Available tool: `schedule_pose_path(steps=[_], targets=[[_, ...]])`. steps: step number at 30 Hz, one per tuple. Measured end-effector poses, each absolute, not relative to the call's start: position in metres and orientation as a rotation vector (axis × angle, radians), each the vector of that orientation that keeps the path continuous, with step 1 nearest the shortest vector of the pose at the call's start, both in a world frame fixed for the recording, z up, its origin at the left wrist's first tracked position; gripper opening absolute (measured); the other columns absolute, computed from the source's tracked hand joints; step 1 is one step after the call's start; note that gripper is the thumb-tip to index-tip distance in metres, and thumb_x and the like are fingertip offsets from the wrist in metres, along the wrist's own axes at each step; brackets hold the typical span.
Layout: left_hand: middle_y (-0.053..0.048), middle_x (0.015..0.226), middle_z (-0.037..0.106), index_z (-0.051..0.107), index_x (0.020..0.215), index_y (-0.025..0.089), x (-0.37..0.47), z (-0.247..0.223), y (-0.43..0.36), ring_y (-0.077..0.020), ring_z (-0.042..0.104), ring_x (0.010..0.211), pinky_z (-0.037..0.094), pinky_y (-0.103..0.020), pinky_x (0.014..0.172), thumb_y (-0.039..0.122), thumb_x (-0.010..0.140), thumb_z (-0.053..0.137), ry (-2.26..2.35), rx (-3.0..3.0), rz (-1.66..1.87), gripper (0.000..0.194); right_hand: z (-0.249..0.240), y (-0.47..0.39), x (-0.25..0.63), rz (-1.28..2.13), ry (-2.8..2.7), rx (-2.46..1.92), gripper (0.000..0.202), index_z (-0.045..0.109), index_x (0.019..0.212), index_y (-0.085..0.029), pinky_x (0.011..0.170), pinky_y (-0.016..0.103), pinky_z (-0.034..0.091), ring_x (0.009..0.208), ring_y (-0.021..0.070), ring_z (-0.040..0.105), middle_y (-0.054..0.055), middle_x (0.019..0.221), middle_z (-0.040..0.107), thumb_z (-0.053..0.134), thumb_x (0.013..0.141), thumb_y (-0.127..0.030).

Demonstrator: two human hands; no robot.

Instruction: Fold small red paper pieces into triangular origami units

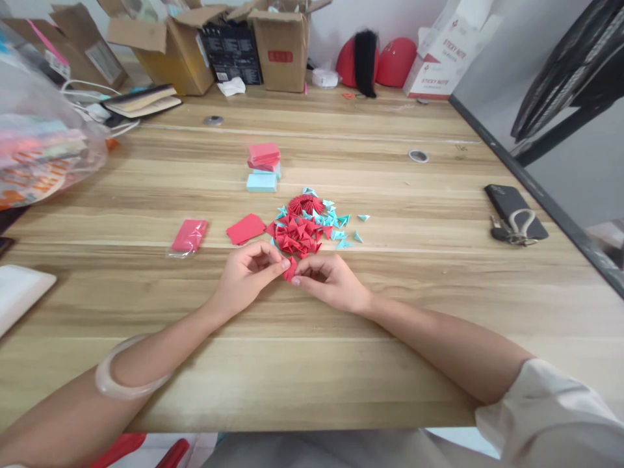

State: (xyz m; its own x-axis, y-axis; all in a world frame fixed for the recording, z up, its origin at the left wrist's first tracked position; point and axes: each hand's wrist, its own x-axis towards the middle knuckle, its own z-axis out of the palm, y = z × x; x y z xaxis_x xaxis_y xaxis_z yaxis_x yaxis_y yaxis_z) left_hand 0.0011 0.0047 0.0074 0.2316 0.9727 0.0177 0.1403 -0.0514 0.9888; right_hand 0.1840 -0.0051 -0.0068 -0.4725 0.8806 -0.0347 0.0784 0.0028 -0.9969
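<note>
Between my two hands is a small piece of folded red paper (290, 269), pinched from both sides. My left hand (249, 272) grips its left edge with thumb and forefinger. My right hand (331, 281) holds the right side in the same way. Just beyond the fingers lies a heap of red folded paper triangles (298, 235), with light blue paper triangles (341, 221) scattered to its right. Behind the heap stands a ring of joined red pieces (306, 204). A few flat red paper sheets (245, 229) lie to the left of the heap.
A wrapped red paper pack (189, 236) lies at left; stacked red (264, 155) and blue paper packs (262, 182) stand farther back. A black power bank (511, 207) with keys is at right. A plastic bag (43, 143), notebook (141, 103) and cardboard boxes (280, 49) line the left and back.
</note>
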Motion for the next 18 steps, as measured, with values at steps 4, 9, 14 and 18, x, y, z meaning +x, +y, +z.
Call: schedule_pose_path(steps=[4, 9, 14, 18], targets=[[0.0, 0.068, 0.062, 0.058, 0.067, 0.014, 0.0006, 0.0058, 0.0055, -0.0071, 0.054, 0.062, 0.044, -0.017, 0.058, 0.031, 0.071, 0.076, 1.113, 1.445, 0.961, 0.025, -0.0069, -0.006, 0.1839, 1.556, -1.612, -0.998, 0.022, 0.064, 0.079, -0.012, 0.056, 0.02, 0.039, 0.059, 0.0055, 0.047, 0.001, 0.07, 0.061, 0.065, 0.079, -0.034], [0.0, 0.069, 0.061, 0.058, 0.068, 0.014, 0.0003, 0.0046, 0.0062, -0.0079, 0.055, 0.063, 0.045, -0.017, 0.059, 0.033, 0.072, 0.075, 1.107, 1.446, 0.93, 0.026, -0.0056, -0.0068, 0.1842, 1.552, -1.628, -1.025, 0.023, 0.064, 0.077, -0.012, 0.053, 0.019, 0.037, 0.057, 0.005, 0.045, 0.0, 0.067, 0.06, 0.066, 0.078, -0.035], [0.0, 0.07, 0.061, 0.057, 0.07, 0.014, -0.0011, 0.0026, 0.0069, -0.0071, 0.054, 0.063, 0.045, -0.016, 0.058, 0.034, 0.074, 0.074, 1.092, 1.47, 0.9, 0.027, -0.0058, -0.0067, 0.1839, 1.536, -1.648, -1.039, 0.024, 0.064, 0.077, -0.012, 0.053, 0.019, 0.036, 0.056, 0.0046, 0.044, 0.0, 0.066, 0.059, 0.066, 0.078, -0.036], [0.0, 0.07, 0.06, 0.057, 0.071, 0.013, -0.0017, 0.0026, 0.0067, -0.0067, 0.054, 0.063, 0.044, -0.015, 0.059, 0.036, 0.075, 0.073, 1.106, 1.495, 0.862, 0.028, -0.0054, -0.0062, 0.1831, 1.553, -1.633, -1.03, 0.023, 0.063, 0.076, -0.011, 0.051, 0.018, 0.034, 0.054, 0.0039, 0.043, -0.001, 0.065, 0.057, 0.066, 0.078, -0.035]])
